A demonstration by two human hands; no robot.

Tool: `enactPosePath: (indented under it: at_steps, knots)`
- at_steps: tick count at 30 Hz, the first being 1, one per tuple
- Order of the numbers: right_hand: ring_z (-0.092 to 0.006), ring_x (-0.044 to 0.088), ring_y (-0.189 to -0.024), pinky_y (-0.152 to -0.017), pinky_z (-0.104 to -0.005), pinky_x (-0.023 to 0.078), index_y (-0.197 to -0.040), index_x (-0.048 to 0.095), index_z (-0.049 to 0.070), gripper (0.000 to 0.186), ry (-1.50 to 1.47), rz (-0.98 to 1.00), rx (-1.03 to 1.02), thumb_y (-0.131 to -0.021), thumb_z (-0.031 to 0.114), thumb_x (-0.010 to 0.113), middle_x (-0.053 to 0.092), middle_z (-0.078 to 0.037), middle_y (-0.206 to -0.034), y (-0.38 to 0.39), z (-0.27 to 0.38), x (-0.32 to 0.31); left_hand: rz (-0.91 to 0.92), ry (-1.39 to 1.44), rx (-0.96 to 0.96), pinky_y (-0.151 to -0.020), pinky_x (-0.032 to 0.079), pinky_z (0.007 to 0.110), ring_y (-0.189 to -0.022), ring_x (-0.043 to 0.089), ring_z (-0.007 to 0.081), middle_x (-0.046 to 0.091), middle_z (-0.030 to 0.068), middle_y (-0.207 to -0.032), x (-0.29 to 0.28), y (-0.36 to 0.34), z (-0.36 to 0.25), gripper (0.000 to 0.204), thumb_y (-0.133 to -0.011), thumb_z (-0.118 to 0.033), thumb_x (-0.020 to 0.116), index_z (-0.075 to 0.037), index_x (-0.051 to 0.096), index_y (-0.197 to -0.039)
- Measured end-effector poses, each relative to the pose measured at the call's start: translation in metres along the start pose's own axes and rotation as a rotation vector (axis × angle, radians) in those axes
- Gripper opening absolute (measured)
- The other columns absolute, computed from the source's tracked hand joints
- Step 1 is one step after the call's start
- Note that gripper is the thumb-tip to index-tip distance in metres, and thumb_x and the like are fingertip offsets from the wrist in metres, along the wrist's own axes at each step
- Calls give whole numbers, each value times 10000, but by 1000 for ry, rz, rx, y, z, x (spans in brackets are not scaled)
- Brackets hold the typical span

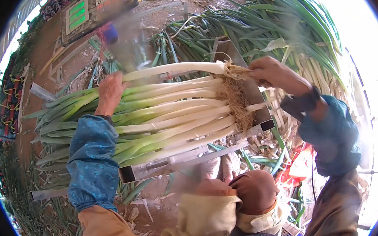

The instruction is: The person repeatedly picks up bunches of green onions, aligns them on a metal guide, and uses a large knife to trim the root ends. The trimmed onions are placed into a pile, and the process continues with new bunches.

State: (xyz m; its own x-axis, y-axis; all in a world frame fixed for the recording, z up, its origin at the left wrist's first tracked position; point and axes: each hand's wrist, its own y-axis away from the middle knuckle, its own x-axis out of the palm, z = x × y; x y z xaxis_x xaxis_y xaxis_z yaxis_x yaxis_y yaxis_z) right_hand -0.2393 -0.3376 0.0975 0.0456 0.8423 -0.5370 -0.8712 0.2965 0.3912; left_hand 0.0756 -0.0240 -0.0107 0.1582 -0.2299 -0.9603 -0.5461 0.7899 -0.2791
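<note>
Long green onions lie side by side across a metal rack, roots toward its right-hand end plate. The left hand's fingers look closed round the farthest stalk near its greens; the right hand pinches its roots. Lining up this stalk seems the present step; next calls for settling it parallel, root end even.

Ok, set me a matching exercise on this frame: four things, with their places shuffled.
1. bare right hand
2. bare left hand
3. green-lit rectangular display
4. crumpled red plastic

A. by the picture's top edge
B. just right of brown-clad knees
C. at the stringy brown roots of the uppermost white stalk
D. over green parts of the stalk row

Pairs: 1-C; 2-D; 3-A; 4-B
</note>
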Motion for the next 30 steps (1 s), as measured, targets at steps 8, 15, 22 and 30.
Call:
enactPosePath:
  at_steps: [8, 15, 22, 30]
  knots:
    - [-42, 402, -464, -415, -213, 280, -714, 588, 34, 217, -14, -247, 101, -810, 227, 603, 456, 23, -537, 81, -53, -18, -34, 67, 99, -649, 428, 475, -753, 568, 382, 582, 192, -770, 8, -3, -17, 391, -747, -362, 680, -30, 484, -808]
    - [-100, 457, -518, -479, -280, 349, -660, 573, 35, 200, 232, -573, 196, -772, 193, 625, 479, 6, -559, 127, -152, -40, 29, 78, 21, -638, 435, 459, -744, 577, 375, 588, 185, -733, -2, 16, -21, 387, -745, -367, 680, -25, 507, -794]
    - [-299, 591, -668, -614, -419, 460, -800, 591, 72, 129, 854, -796, 600, -688, 8, 600, 607, -120, -751, 435, -444, -169, 108, 131, -91, -673, 475, 471, -768, 609, 389, 636, 205, -817, 25, 0, -3, 359, -787, -358, 626, -14, 591, -886]
    - [-373, 476, -1072, -864, -420, 431, -1219, 469, 76, 576, 551, -409, 274, -669, 56, 641, 455, -161, -1214, 243, -213, 84, 60, -188, -114, -842, 382, 429, -979, 515, 317, 554, 154, -1022, 10, 9, -23, 514, -657, -307, 762, -23, 517, -1009]
